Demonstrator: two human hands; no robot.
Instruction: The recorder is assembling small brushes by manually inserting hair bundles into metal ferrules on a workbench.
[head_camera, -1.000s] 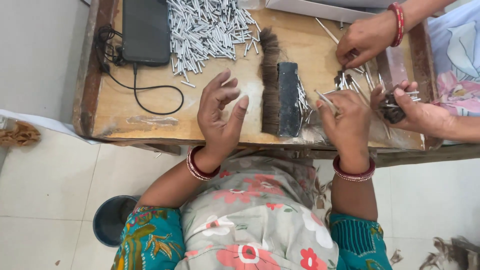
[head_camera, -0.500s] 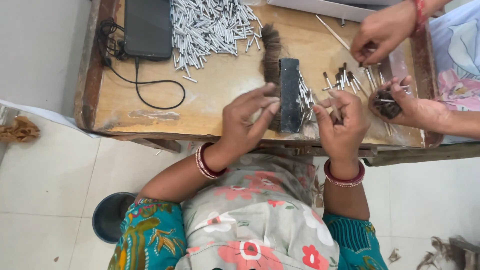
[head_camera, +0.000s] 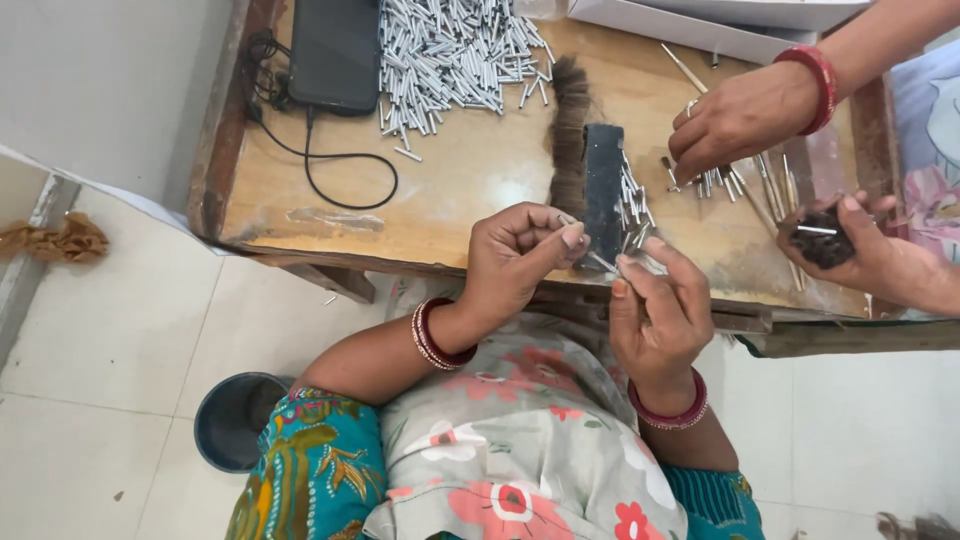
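My left hand (head_camera: 518, 258) and my right hand (head_camera: 658, 315) meet at the near edge of the wooden table (head_camera: 470, 190). Between their fingertips they pinch a thin silver metal tube (head_camera: 603, 263). The left fingers also hold what looks like a small tuft of hair, too small to be sure. Just beyond my hands lies a dark flat block (head_camera: 603, 190) with a strip of brown hair (head_camera: 570, 130) beside it and several short tubes (head_camera: 632, 200) on its right.
A large heap of silver tubes (head_camera: 450, 50) lies at the far centre. A black phone (head_camera: 333, 52) with a cable sits far left. Another person's hands (head_camera: 740, 120) work at the right; one (head_camera: 850, 245) holds a dark tuft. A dark bucket (head_camera: 235, 420) stands on the floor.
My left hand came down from an open raised pose and closed its fingers toward the right hand. Both hands now pinch the tube together at the table edge.
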